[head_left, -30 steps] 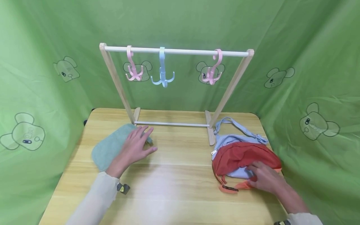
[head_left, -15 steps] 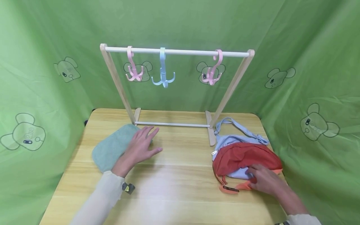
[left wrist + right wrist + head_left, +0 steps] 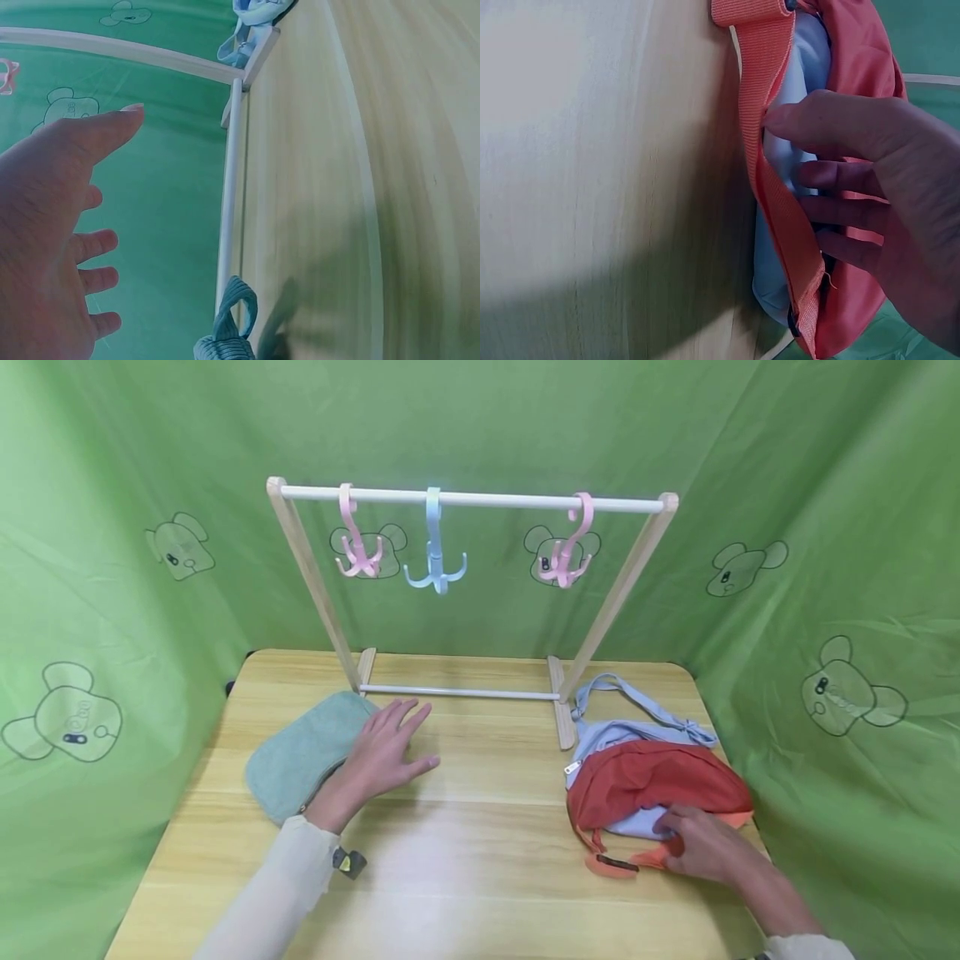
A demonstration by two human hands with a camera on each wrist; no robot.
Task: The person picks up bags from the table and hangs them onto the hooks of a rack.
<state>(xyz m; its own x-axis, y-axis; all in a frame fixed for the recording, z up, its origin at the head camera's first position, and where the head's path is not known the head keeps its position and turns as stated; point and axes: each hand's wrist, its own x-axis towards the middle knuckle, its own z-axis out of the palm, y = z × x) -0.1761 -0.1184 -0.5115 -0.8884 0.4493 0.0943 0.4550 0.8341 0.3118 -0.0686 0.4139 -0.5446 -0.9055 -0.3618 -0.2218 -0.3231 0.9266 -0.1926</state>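
The left hand [image 3: 378, 758], fingers spread, is by the teal pouch [image 3: 300, 756]; the right hand [image 3: 705, 845], grip unclear, touches the red bag [image 3: 656, 772] at the counter's [image 3: 480, 893] right edge, where a rightward tug might drop it.

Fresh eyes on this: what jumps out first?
Probably the red bag at the table's right, light blue fabric showing around it, right hand at its near edge. Next, the blue hook between two pink hooks on the rack's white bar. Left: a teal pouch, partly hidden by the left hand.
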